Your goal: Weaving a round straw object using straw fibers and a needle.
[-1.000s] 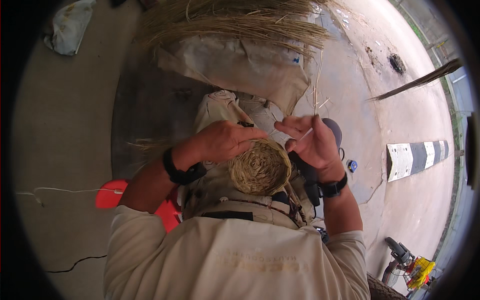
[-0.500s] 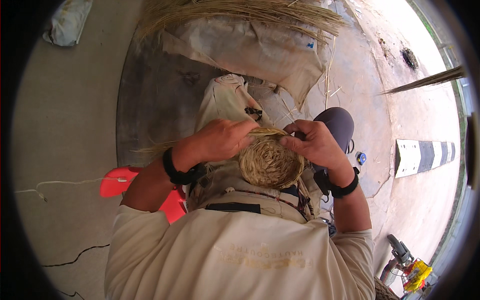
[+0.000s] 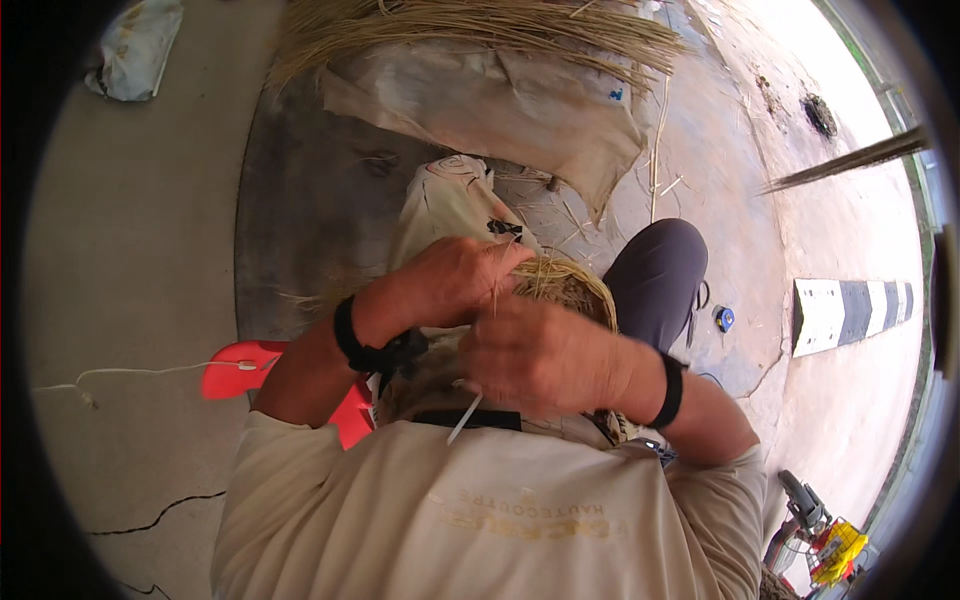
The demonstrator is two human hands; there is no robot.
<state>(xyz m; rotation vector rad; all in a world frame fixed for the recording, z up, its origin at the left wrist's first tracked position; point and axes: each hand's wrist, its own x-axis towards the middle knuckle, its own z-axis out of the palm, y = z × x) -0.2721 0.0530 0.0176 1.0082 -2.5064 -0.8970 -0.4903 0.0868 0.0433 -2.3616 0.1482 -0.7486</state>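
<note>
A small round basket of woven yellow straw sits in my lap, its rim showing at the upper right and the rest covered by my hands. At its left edge my left hand is closed on the rim. My right hand crosses in front of the basket, closed and slightly blurred by motion. A thin pale stick-like piece pokes out below its fingers; I cannot make out its exact kind. Between the two hands runs a thin strand.
Beyond my knees, a bundle of long straw stalks lies over a beige cloth. To the right are a blue tape measure and a black-and-white striped ramp. A red seat with a pale cord is at left.
My right hand has left the basket's right rim and moved left and toward my body, now with a thin pale piece showing. My left hand stays at the rim.
</note>
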